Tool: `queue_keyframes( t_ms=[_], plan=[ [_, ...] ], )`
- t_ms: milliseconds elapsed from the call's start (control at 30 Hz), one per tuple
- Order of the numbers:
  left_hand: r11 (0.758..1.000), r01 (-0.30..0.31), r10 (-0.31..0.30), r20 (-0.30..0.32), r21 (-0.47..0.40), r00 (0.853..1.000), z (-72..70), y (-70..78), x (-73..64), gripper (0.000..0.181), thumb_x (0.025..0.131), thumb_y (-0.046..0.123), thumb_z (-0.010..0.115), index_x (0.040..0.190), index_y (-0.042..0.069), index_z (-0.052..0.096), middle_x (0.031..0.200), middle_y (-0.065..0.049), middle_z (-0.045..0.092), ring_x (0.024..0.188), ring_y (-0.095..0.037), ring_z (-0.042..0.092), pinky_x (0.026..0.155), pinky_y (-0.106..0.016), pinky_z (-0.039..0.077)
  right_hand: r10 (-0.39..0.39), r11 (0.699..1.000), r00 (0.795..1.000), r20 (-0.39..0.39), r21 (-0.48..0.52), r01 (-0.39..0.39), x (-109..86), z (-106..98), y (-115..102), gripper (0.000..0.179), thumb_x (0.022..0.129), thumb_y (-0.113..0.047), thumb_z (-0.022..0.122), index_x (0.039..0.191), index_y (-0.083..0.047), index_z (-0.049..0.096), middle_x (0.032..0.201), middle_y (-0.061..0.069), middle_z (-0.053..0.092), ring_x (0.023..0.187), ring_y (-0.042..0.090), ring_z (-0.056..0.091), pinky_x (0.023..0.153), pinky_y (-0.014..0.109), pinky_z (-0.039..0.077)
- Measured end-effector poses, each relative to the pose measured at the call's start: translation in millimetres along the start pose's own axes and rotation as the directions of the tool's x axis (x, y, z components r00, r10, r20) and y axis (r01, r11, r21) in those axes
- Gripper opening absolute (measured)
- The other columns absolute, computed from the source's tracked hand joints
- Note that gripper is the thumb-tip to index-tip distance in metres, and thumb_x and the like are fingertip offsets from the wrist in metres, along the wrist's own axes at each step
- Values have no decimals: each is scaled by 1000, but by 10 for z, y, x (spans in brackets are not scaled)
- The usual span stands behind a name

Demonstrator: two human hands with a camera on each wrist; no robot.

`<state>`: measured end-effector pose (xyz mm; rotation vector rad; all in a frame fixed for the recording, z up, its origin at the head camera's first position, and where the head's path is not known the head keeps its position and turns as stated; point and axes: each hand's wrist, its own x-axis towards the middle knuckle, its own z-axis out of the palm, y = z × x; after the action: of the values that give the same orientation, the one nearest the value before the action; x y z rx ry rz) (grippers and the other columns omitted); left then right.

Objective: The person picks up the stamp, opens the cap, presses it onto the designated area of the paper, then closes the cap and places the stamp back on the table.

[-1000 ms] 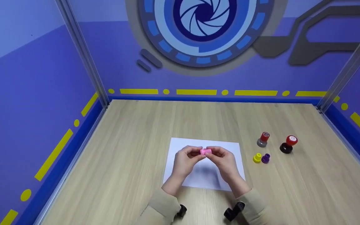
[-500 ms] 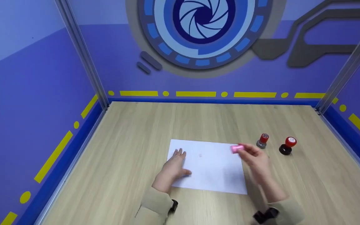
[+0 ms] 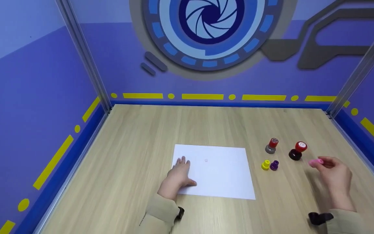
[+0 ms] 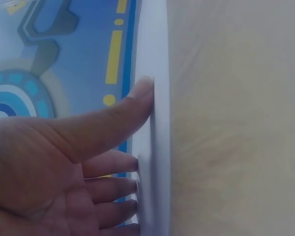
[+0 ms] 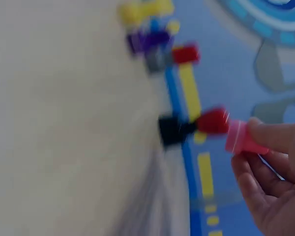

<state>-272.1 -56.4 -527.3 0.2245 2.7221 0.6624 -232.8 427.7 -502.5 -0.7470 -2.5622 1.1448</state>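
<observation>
My right hand [image 3: 335, 174] pinches a small pink stamp [image 3: 316, 162] between thumb and fingertips, raised over the right part of the table. In the right wrist view the stamp's wide capped end [image 5: 236, 136] points away from the palm. With fingers spread, my left hand [image 3: 179, 175] rests on the left side of a white paper sheet [image 3: 222, 177]. Its thumb [image 4: 141, 88] touches the sheet in the left wrist view. A faint small pink mark [image 3: 206, 160] shows on the paper's upper half.
Right of the paper stand a yellow stamp [image 3: 265, 165] and a purple stamp [image 3: 274, 165], side by side. Behind them is a red-and-grey stamp [image 3: 272, 146]. A larger red-and-black stamp [image 3: 298, 150] stands nearest the right hand. Blue panels [image 3: 161, 81] enclose the wooden table [image 3: 135, 139].
Both hands held the pink stamp over the paper at first. My left hand dropped onto the sheet's left side, while the right carried the stamp rightward past the other stamps.
</observation>
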Motion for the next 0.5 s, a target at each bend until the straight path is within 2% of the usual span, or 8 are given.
queue_keyframes(
  t_ms=[100, 167, 300, 367, 433, 500],
  plan=[
    [1000, -1, 1, -4, -2, 1000, -7, 5, -7, 96, 82, 26, 89, 156, -3, 37, 170, -25, 20, 160, -40, 16, 130, -54, 23, 21, 994, 999, 24, -105, -18, 140, -61, 157, 49, 98, -23, 72, 134, 6, 58, 123, 29, 65, 94, 24, 61, 70, 21, 46],
    [1000, 0, 0, -4, -1, 1000, -10, 6, -5, 96, 82, 25, 89, 156, -4, 37, 169, -25, 21, 160, -40, 16, 130, -54, 23, 56, 989, 996, 70, -143, -45, 214, -82, 228, 46, 98, -17, 70, 133, 9, 56, 121, 32, 61, 100, 36, 57, 70, 26, 46],
    [1000, 7, -7, 2, 2, 1000, -28, 17, -1, 95, 82, 24, 89, 156, -4, 37, 169, -25, 21, 160, -40, 17, 130, -53, 24, 95, 981, 988, 124, -180, -71, 301, -73, 309, 41, 93, -11, 73, 124, 11, 57, 109, 29, 62, 95, 36, 56, 61, 23, 46],
    [1000, 12, -12, 7, -2, 1000, -32, 22, -2, 95, 82, 25, 89, 156, -4, 37, 170, -24, 21, 160, -39, 16, 130, -52, 23, 105, 980, 984, 141, -185, -79, 315, -60, 322, 42, 91, -10, 75, 122, 12, 57, 107, 29, 61, 94, 35, 56, 61, 24, 46],
    [1000, 15, -15, 10, -5, 1000, -34, 25, -6, 94, 82, 25, 89, 156, -4, 37, 170, -24, 21, 160, -39, 16, 131, -52, 22, 117, 976, 981, 157, -200, -84, 304, -49, 311, 48, 91, -11, 76, 126, 14, 53, 112, 31, 59, 96, 38, 55, 67, 31, 52],
    [1000, 15, -15, 13, -6, 1000, -32, 25, -9, 95, 82, 26, 89, 156, -4, 37, 170, -24, 21, 160, -39, 15, 131, -51, 22, 124, 971, 980, 156, -221, -88, 264, -48, 256, 59, 92, -11, 75, 136, 14, 47, 126, 37, 53, 106, 44, 52, 82, 44, 56]
  ],
)
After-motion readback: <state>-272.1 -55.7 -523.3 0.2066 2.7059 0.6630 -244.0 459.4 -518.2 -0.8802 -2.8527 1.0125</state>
